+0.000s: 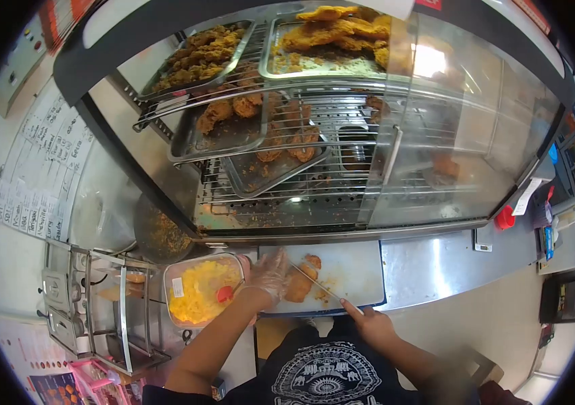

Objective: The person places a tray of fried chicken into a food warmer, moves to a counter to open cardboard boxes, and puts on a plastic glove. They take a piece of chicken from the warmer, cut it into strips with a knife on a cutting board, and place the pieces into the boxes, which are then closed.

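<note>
A knife (316, 281) is in my right hand (373, 325), whose fingers are wrapped round its handle. The blade slants up and left across a flat piece of breaded fried chicken (297, 289) on a white cutting board (358, 266). A smaller cut piece (313, 261) lies just beyond the blade, and crumbs are scattered to the right. My left hand (268, 275), in a clear plastic glove, is at the left side of the chicken with its fingers stretched forward. Its fingertips are partly blurred by the shiny glove.
Left of the board stands a tub (174, 317) of yellow shredded food with a red scoop (224, 293). A glass warming cabinet (341, 235) with trays of fried chicken rises behind the board. A metal rack (125, 317) is at the left; a steel counter (429, 263) extends right.
</note>
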Available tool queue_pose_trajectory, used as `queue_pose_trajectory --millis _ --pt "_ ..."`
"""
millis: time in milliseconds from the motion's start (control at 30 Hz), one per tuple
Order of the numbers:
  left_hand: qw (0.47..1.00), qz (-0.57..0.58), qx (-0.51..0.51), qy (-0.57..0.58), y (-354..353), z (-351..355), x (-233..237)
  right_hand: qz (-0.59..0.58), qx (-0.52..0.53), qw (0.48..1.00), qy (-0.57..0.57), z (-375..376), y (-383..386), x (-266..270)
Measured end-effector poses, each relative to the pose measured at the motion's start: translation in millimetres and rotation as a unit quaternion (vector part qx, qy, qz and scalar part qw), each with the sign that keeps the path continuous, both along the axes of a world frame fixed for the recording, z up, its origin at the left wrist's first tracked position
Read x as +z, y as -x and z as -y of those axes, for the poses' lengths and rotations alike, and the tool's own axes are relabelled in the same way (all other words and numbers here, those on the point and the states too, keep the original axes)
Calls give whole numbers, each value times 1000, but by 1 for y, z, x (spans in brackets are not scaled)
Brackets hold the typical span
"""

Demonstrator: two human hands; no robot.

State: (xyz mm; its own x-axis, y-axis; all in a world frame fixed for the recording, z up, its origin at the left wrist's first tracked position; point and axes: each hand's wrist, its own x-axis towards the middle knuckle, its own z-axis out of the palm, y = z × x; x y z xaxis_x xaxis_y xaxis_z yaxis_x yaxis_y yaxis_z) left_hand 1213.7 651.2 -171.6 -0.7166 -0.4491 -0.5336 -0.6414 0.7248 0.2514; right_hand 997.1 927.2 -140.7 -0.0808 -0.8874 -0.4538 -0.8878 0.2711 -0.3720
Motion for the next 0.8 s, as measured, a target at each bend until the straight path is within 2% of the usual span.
queue_pose_trajectory --millis 100,200,300,500,600,700,800 --pt "988 99 -111 30 10 15 51 -14 5 1000 9 15 -4 -2" --pt "994 86 -34 51 9 15 41 -37 6 998 51 21 -3 -3" --pt "989 56 -68 122 1 2 40 -39 15 995 85 22 0 3" --pt "990 -7 -66 123 -12 -9 72 -33 12 991 131 8 3 21" --pt "982 69 -112 133 -10 -16 93 -23 11 991 132 3 0 19" --pt "985 45 -104 129 -15 -17 72 -33 8 991 126 3 -2 20" --pt "995 -41 -47 75 -12 -22 54 -29 2 992 119 0 -1 14"
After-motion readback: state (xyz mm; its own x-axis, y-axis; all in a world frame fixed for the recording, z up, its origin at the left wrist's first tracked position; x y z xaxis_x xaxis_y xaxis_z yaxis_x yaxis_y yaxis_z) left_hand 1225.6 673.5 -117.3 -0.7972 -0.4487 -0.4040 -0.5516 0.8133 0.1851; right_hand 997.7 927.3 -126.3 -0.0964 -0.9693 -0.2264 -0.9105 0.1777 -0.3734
